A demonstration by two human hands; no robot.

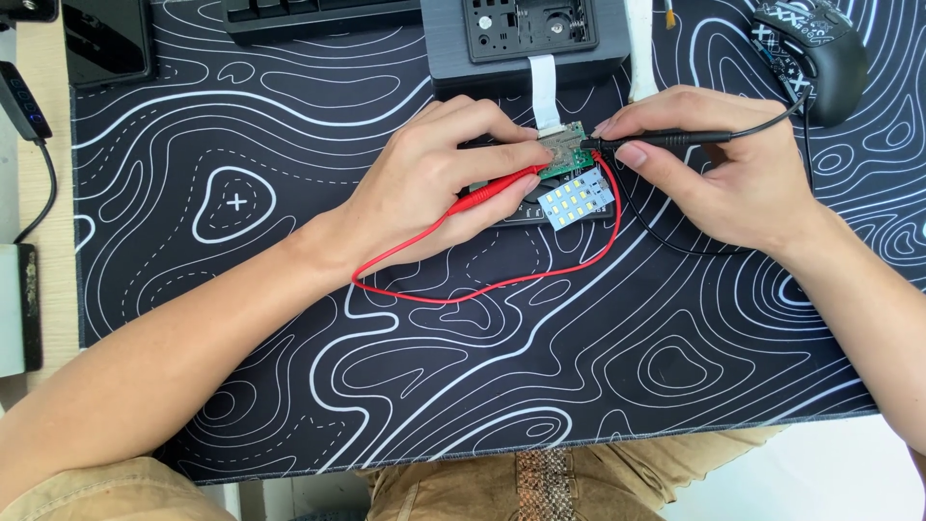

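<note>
Circuitry sits at the upper middle of the frame: a small green circuit board (564, 152) with a white LED panel (576, 199) just below and to its right, both lying on the black desk mat (289, 318) with white contour lines. The board looks thin, light and stiff, with exposed solder points that would be fragile; its bare edges seem the safest place to hold it, away from the components. The left hand (439, 183) has its fingers closed around a red probe (497, 188), whose tip meets the board, while the thumb presses by the board's edge. The right hand (719, 169) pinches a black probe (666, 140) between thumb and fingers, its tip touching the board from the right. A thin red wire (482, 289) loops below the hands and looks limp; a black wire (656, 236) curves beside it. Just above the board stands a dark grey box (526, 39) with a white ribbon strip (543, 87). A keyboard (318, 14) lies at upper left of it, a patterned mouse (815, 48) at the upper right corner.
</note>
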